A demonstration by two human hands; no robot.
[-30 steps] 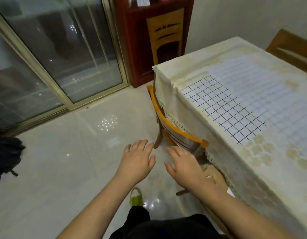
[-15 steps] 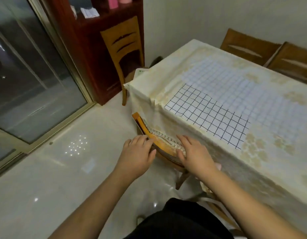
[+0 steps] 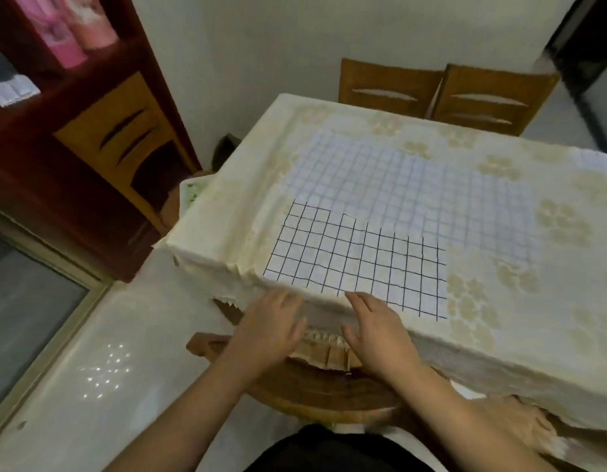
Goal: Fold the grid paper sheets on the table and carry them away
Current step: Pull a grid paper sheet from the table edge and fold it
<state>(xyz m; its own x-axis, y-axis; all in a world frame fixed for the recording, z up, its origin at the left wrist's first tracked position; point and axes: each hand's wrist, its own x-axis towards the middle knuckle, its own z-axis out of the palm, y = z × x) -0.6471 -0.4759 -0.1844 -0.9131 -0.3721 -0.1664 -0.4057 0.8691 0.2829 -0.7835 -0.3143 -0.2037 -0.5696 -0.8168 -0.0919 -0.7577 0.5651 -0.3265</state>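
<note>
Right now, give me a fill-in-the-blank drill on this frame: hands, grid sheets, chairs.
1. The sheet with the bold black grid lies ____ the person than the sheet with the pale blue grid.
2. Both the left hand and the right hand hold ____.
3. At the table's far side stand ____ wooden chair backs.
4. Both sheets lie on a floral ____.

Missing words: nearer to; nothing; two; tablecloth

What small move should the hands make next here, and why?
Probably slide both hands forward and take the near edge of the black-grid sheet. The left hand and right hand lie open at the table edge, holding nothing. That sheet lies flat and unfolded, nearest them, overlapping the larger faint-grid sheet.
</note>
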